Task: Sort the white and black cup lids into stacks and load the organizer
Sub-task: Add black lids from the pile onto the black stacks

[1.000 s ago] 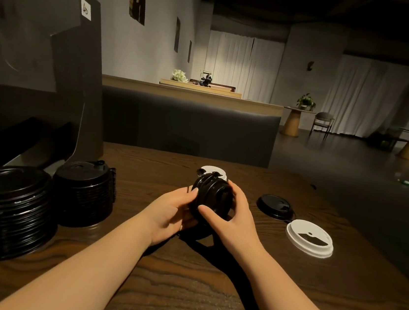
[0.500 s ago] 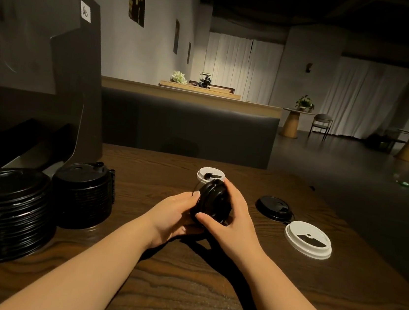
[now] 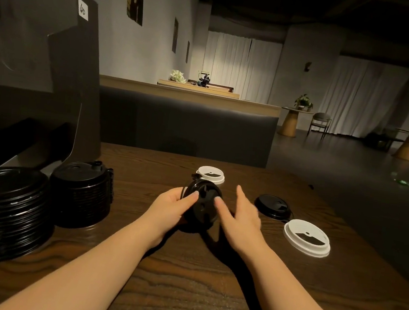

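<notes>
Black lids, a small stack (image 3: 201, 206), are tilting on edge at mid-table (image 3: 181, 293). Left hand (image 3: 169, 208) is gripping the stack, thumb on its face. Right hand (image 3: 238, 217) is spreading open, thumb touching the stack, beside loose lids.

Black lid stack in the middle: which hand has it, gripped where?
The left hand holds the small stack of black lids by its left rim, thumb on top. The right hand is open, thumb tip touching the top lid.

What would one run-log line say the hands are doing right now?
left hand: grips black lid stack | right hand: open, thumb touching stack | loose lids: waiting on table
</notes>
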The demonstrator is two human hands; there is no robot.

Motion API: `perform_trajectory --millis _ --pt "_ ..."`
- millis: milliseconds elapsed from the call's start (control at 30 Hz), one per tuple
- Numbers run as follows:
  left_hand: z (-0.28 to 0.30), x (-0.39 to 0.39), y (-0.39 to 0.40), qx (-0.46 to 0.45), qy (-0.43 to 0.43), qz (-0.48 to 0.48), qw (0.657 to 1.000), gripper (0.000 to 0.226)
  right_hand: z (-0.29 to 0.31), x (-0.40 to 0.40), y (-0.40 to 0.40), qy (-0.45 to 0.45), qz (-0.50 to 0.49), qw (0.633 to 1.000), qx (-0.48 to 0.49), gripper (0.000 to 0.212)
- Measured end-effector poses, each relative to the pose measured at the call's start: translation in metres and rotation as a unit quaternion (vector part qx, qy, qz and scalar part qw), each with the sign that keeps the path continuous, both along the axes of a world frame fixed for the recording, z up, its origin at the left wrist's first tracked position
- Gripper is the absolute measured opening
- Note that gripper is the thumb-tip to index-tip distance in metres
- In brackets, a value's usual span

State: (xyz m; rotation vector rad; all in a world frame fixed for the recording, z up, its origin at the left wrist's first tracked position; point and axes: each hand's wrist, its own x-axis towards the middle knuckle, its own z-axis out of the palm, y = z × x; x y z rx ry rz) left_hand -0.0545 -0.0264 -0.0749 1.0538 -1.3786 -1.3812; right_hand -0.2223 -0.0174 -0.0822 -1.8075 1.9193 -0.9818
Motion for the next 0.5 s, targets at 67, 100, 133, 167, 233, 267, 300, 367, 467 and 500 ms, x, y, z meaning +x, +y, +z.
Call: perform_trajectory --millis 67,100,133,167,233,267,300,367,467,500 --pt "-0.002 0.003 -0.005 -0.001 -0.006 0.033 0.999 0.022 -0.001 -0.015 -0.009 0.114 -0.117 0.986 0.031 0.073" --pt "-0.003 0.004 -0.006 0.002 -0.007 0.047 0.999 0.024 -0.003 -0.023 -0.013 0.142 -0.148 0.977 0.063 0.073" --pt "-0.004 0.005 -0.007 0.005 -0.007 0.058 0.998 0.024 -0.005 -0.030 -0.016 0.155 -0.162 0.970 0.097 0.073" --pt "-0.004 0.006 -0.007 0.007 -0.006 0.062 0.998 0.025 -0.008 -0.034 -0.018 0.162 -0.168 0.964 0.124 0.074" --pt "-0.005 0.006 -0.008 0.013 -0.007 0.059 0.998 0.024 -0.011 -0.037 -0.022 0.172 -0.168 0.959 0.148 0.073" --pt "-0.005 0.006 -0.008 0.016 -0.007 0.057 0.998 0.024 -0.011 -0.036 -0.024 0.173 -0.163 0.960 0.150 0.071" --pt "-0.005 0.006 -0.009 0.020 -0.009 0.056 0.998 0.025 -0.011 -0.036 -0.024 0.170 -0.157 0.961 0.150 0.070" --pt "-0.005 0.007 -0.011 0.036 -0.006 0.063 0.997 0.026 -0.009 -0.035 -0.023 0.162 -0.138 0.967 0.139 0.068" --pt "-0.002 0.009 -0.014 0.084 0.079 0.085 0.990 0.026 -0.007 -0.033 -0.016 0.140 -0.069 0.984 0.088 0.066" --pt "-0.001 0.010 -0.015 0.098 0.110 0.098 0.984 0.027 -0.005 -0.031 -0.013 0.125 -0.036 0.989 0.074 0.063"
